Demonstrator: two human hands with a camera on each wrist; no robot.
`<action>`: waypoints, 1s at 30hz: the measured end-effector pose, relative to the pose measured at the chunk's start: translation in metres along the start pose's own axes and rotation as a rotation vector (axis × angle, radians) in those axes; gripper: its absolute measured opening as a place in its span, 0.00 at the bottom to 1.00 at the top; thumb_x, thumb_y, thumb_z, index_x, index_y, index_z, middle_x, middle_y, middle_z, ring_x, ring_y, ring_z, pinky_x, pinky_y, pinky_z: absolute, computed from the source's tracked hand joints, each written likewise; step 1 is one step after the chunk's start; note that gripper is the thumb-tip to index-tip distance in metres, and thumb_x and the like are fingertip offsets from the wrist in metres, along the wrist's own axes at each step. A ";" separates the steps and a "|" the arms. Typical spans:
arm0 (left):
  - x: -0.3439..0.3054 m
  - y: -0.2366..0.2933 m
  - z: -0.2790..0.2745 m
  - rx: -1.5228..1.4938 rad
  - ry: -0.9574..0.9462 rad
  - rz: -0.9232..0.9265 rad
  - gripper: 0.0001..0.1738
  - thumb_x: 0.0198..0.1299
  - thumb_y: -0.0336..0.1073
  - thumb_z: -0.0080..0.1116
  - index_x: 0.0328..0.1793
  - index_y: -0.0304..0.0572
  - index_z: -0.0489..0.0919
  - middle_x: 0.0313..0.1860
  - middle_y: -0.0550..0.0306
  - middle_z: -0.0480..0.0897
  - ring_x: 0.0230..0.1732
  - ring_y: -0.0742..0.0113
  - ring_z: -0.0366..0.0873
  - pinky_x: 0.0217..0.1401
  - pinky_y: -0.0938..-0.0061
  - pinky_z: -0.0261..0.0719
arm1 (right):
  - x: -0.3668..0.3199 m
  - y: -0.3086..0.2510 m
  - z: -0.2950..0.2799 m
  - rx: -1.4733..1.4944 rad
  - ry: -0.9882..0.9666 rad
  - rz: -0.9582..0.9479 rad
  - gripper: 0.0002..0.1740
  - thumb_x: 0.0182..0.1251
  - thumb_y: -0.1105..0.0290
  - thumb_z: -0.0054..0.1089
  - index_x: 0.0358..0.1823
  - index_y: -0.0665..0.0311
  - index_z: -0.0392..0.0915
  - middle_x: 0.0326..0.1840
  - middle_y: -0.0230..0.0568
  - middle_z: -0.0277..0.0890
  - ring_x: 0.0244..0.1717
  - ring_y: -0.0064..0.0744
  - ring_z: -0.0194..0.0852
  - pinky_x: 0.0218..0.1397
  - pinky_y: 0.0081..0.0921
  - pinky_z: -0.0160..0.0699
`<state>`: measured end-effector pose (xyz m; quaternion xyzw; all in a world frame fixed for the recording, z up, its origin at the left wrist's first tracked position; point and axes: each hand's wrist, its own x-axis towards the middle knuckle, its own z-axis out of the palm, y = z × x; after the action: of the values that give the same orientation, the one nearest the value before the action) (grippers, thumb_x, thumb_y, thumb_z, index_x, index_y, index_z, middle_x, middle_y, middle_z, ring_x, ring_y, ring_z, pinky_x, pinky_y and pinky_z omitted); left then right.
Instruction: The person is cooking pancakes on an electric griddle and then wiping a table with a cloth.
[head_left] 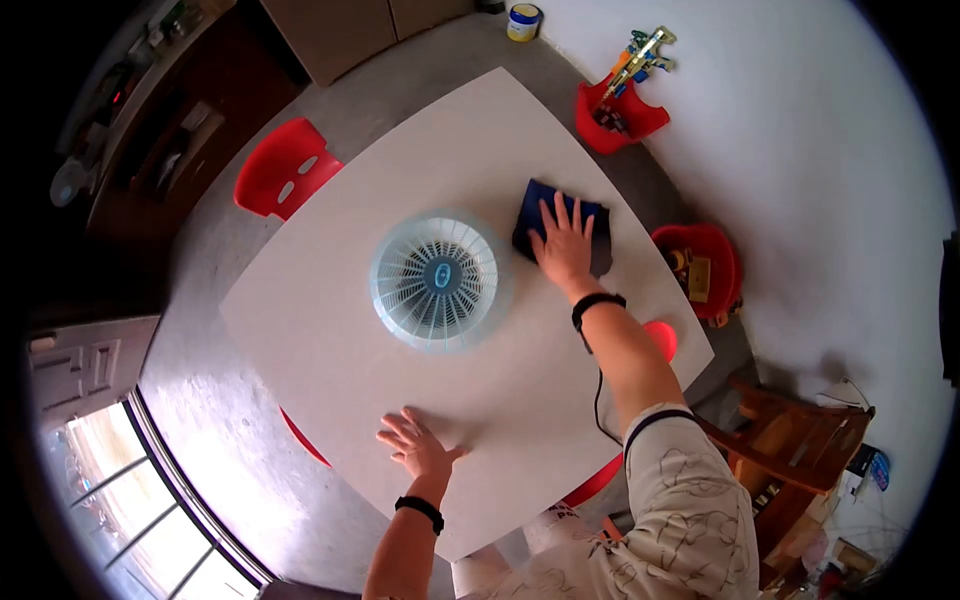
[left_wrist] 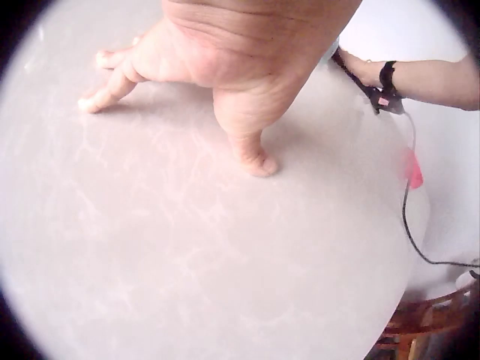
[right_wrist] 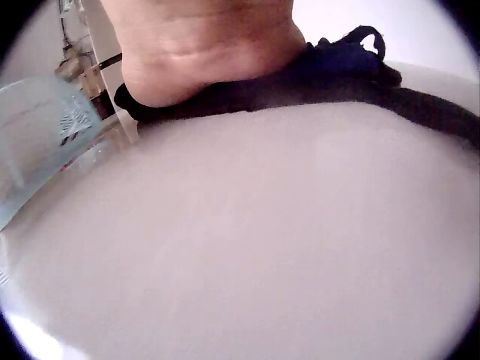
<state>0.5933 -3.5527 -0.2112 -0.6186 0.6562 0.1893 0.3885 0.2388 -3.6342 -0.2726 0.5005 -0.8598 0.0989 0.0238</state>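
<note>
My right hand (head_left: 566, 248) presses flat on a folded dark navy cloth (head_left: 528, 212) towards the right side of the table, its fingers spread. In the right wrist view the heel of that hand bears down on the cloth (right_wrist: 337, 71), and a small loop stands up from the cloth's edge. My left hand (head_left: 420, 450) rests by its fingertips on the bare tabletop near the front edge, fingers spread and holding nothing. The left wrist view shows its thumb and fingers touching the table surface (left_wrist: 187, 247). Left of the cloth stands a light-blue translucent plastic basket (head_left: 440, 285) with a slatted cover.
Red chairs (head_left: 285, 170) stand around the pale table (head_left: 330, 260). A small red round object (head_left: 660, 340) lies by the right edge, under my right forearm. A black cable (head_left: 598, 405) trails nearby. Red tubs (head_left: 705, 250) and a wooden chair (head_left: 790, 440) stand along the wall.
</note>
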 end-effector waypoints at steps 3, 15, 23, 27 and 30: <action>0.002 -0.001 0.005 -0.050 0.037 0.005 0.79 0.21 0.61 0.77 0.74 0.40 0.36 0.72 0.34 0.33 0.71 0.27 0.36 0.61 0.45 0.67 | -0.044 -0.024 -0.008 0.013 -0.045 -0.030 0.33 0.61 0.52 0.52 0.67 0.52 0.61 0.74 0.41 0.44 0.74 0.55 0.37 0.70 0.59 0.39; -0.006 -0.018 -0.002 -0.102 0.105 0.158 0.68 0.35 0.62 0.70 0.75 0.46 0.39 0.73 0.35 0.33 0.69 0.23 0.38 0.55 0.42 0.71 | -0.186 -0.109 -0.018 0.032 -0.136 -0.010 0.33 0.58 0.55 0.53 0.65 0.58 0.62 0.74 0.43 0.43 0.74 0.57 0.34 0.69 0.61 0.36; 0.006 -0.169 0.088 -1.055 0.266 0.445 0.33 0.50 0.41 0.64 0.62 0.38 0.68 0.61 0.45 0.69 0.60 0.53 0.69 0.60 0.64 0.70 | -0.203 -0.163 -0.025 0.093 -0.185 -0.146 0.30 0.59 0.58 0.55 0.63 0.61 0.64 0.72 0.45 0.48 0.71 0.59 0.43 0.68 0.57 0.45; -0.022 -0.243 0.140 -1.092 0.191 0.165 0.29 0.51 0.38 0.64 0.59 0.36 0.70 0.55 0.43 0.73 0.52 0.55 0.76 0.49 0.67 0.77 | -0.185 -0.197 0.016 -0.055 -0.007 0.432 0.33 0.64 0.51 0.44 0.65 0.66 0.61 0.74 0.48 0.45 0.73 0.60 0.37 0.70 0.58 0.40; -0.031 -0.275 0.191 -1.112 0.179 0.073 0.29 0.51 0.38 0.64 0.58 0.34 0.71 0.53 0.44 0.75 0.49 0.56 0.78 0.46 0.69 0.78 | -0.160 -0.252 0.010 -0.085 -0.138 0.519 0.34 0.64 0.51 0.41 0.65 0.67 0.61 0.72 0.51 0.47 0.72 0.63 0.37 0.70 0.58 0.40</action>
<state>0.9076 -3.4379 -0.2436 -0.7208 0.5090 0.4667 -0.0599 0.5377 -3.6199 -0.2681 0.2676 -0.9622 0.0310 -0.0397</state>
